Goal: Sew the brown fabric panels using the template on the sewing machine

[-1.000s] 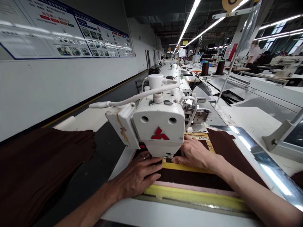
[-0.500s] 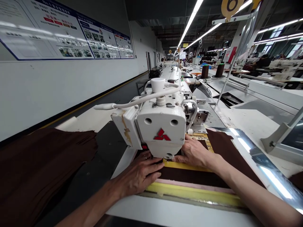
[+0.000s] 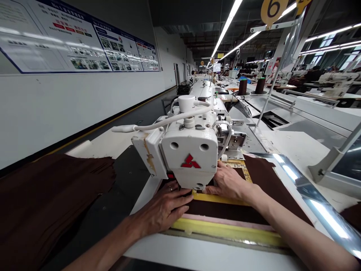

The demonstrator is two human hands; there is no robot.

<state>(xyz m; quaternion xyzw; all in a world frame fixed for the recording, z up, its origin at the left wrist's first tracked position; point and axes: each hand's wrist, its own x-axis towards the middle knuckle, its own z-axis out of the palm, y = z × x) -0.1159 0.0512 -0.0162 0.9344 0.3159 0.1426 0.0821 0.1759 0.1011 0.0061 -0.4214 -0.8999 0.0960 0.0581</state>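
Note:
A white sewing machine head point(image 3: 189, 150) with a red logo stands in the middle and hides its needle area. My left hand point(image 3: 162, 207) lies flat, fingers spread, on the dark brown fabric point(image 3: 225, 211) left of the head. A yellow frame point(image 3: 222, 198) rests over that fabric. My right hand point(image 3: 229, 182) presses on the frame and fabric at the right of the head, fingers apart, some tips hidden behind the machine. Nearer to me, a template edge with yellow tape point(image 3: 225, 230) runs across below both hands.
Brown fabric pieces point(image 3: 56, 203) lie on the dark surface at the left. Two thread cones point(image 3: 260, 86) stand behind at the right. A thin upright pole point(image 3: 270, 92) and a clear glossy sheet point(image 3: 318, 203) are on the right side.
The machine, fabric and both hands appear slightly farther left in the view. Both hands keep nearly the same pose and place on the work.

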